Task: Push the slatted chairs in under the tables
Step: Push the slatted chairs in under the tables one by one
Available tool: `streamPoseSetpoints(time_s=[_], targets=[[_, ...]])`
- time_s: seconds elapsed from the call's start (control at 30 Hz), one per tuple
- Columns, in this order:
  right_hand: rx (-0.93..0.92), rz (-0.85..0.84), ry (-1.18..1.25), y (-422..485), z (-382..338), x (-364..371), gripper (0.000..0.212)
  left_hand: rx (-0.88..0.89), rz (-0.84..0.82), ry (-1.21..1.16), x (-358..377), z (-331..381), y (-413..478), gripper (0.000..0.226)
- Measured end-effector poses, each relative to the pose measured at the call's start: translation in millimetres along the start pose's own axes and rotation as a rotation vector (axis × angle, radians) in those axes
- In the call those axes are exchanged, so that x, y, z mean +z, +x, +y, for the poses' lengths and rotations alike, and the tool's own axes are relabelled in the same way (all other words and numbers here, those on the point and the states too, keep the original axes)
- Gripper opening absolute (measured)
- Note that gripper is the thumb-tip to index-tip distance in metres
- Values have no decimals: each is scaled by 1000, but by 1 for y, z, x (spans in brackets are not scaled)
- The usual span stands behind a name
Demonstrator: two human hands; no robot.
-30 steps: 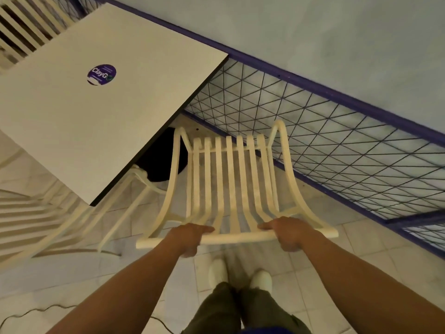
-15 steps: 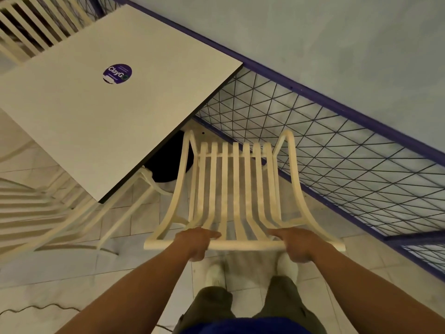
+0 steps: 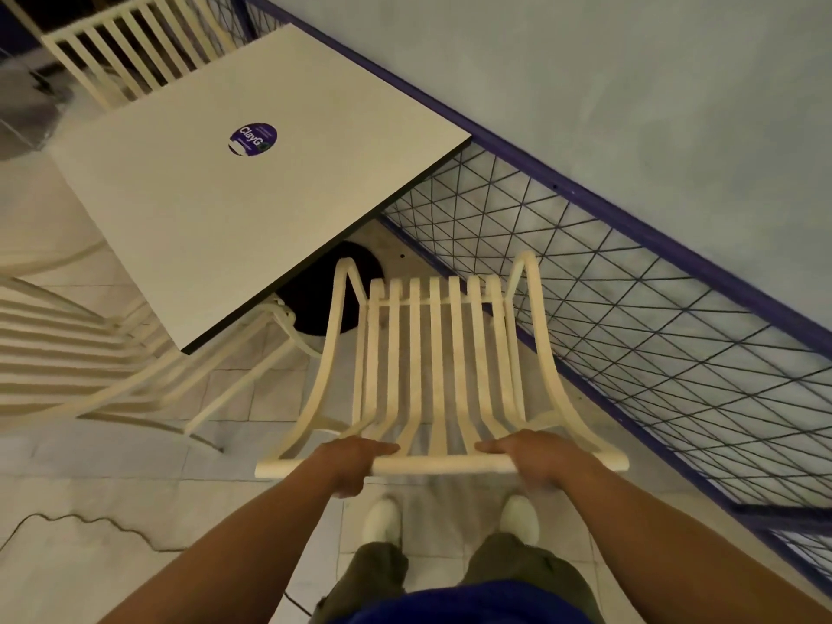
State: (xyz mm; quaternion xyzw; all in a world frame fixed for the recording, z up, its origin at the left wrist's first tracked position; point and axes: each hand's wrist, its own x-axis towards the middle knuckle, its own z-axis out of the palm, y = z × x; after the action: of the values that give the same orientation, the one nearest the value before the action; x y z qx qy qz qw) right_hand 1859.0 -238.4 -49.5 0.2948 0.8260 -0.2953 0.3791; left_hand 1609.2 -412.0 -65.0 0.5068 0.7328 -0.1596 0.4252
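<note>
I had the left hand (image 3: pixel 355 461) and right hand (image 3: pixel 527 457) curled tight over the top rail of the chair (image 3: pixel 436 353). Ahead of that grip, its seat front stood just beside the table (image 3: pixel 216 218) edge, not under it.

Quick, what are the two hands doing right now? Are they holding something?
Left hand: closed, gripping the top rail of the chair.
Right hand: closed, gripping the same top rail.
</note>
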Motion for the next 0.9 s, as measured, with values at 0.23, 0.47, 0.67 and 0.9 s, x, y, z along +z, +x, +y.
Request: streamPoseSetpoints(time_s=[0.23,0.47,0.67,0.9], targets=[[-87,-6,-174,3,31,-31,89,-58,71,-104,18,36,3,79],[-155,-16,-335,15,66,-69,88,-136,97,-182,20,77,14,80],[-143,-34,-341,22,80,-80,88,-165,97,-220,19,93,20,83],[-98,-22,-338,25,80,-75,88,-167,81,-188,20,92,22,84]])
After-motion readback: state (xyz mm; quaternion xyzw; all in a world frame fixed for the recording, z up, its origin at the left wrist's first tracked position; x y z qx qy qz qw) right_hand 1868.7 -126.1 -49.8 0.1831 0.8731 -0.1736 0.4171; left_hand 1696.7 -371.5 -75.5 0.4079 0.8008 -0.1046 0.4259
